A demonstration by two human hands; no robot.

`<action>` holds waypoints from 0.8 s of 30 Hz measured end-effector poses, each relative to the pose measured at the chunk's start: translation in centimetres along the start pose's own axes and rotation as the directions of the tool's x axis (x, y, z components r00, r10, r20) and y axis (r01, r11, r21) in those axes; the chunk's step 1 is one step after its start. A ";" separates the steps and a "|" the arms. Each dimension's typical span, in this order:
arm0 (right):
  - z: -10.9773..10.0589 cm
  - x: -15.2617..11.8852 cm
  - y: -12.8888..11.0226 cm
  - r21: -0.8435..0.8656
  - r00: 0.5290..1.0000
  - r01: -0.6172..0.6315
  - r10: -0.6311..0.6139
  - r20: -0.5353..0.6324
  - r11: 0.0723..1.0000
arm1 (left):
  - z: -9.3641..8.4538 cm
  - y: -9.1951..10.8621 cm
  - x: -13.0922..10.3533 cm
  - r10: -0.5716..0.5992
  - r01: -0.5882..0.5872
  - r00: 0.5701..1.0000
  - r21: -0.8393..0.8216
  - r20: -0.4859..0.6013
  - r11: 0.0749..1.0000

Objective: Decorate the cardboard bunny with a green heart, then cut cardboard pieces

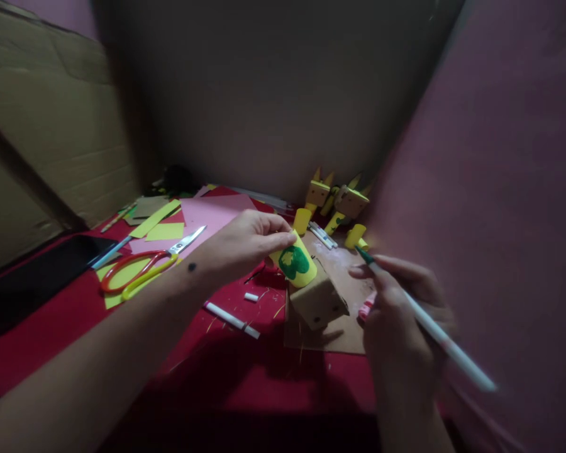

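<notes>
Between thumb and fingers, my left hand pinches the upper end of a yellow paper tube that bears a green painted shape. The tube joins a small cardboard box with dark dots on its face, tilted over a cardboard sheet. To the right, my right hand grips a white felt-tip pen with a green tip. That tip points up and left, apart from the yellow tube. A small pink object, partly hidden, lies beside the right hand.
Red-handled scissors lie on yellow and pink paper at left, near a dark flat device. A white marker and its cap rest on the red cloth. Behind stand two cardboard-headed yellow figures, with several markers in front.
</notes>
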State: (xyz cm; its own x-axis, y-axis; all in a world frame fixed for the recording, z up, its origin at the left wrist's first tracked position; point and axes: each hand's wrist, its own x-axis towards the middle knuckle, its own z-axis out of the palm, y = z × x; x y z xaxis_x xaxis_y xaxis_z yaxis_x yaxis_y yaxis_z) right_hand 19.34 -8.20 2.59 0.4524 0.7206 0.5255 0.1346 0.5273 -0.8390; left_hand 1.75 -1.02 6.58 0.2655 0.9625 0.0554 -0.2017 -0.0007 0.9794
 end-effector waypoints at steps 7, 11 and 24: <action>2.4 4.7 3.1 0.133 0.975 -0.113 0.084 0.204 0.985 | 0.0 2.4 2.9 0.089 -0.117 0.987 0.228 0.133 0.966; 3.1 5.7 3.5 0.148 0.843 -0.276 0.165 0.511 0.950 | 0.3 3.1 3.8 0.207 -0.316 0.936 0.416 0.286 0.853; 4.2 5.3 3.7 0.335 0.792 -0.436 0.179 0.584 0.835 | -0.9 2.5 4.4 0.381 -0.439 0.890 0.248 0.251 0.863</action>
State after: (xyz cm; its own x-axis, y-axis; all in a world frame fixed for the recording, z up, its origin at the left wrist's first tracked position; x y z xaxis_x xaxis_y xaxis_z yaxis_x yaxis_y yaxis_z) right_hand 18.48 -0.56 2.88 -0.1326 0.9278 0.3486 -0.3806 0.2771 -0.8823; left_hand 1.57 3.50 9.08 0.3959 0.7885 0.4707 -0.0567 -0.4906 0.8695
